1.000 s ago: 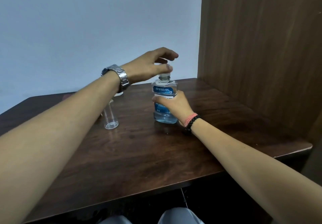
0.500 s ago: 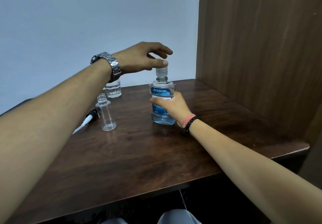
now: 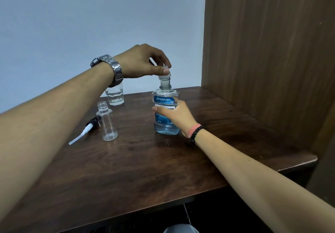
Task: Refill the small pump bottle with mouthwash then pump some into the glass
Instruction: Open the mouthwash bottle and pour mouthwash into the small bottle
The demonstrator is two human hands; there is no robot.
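The mouthwash bottle (image 3: 164, 97), clear with a blue label, stands upright on the dark wooden table (image 3: 145, 169). My right hand (image 3: 176, 117) grips its body from the right. Just above the bottle's bare neck, my left hand (image 3: 145, 62) pinches the clear cap (image 3: 165, 73), tilted and lifted off. The small clear bottle (image 3: 107, 124) stands open-mouthed to the left. Its black-and-white pump head (image 3: 85, 129) lies flat on the table beside it, tube pointing toward me. The drinking glass (image 3: 115, 95) stands behind, partly hidden by my left wrist.
A brown wooden panel (image 3: 272, 51) rises along the table's right side. A pale wall (image 3: 72, 24) stands behind the table. The table's front edge (image 3: 163, 205) runs close to my lap.
My left hand has lifted the cap off the mouthwash bottle's neck, which now shows bare. My left forearm rose, uncovering the small bottle, pump head and glass. My right hand kept its grip.
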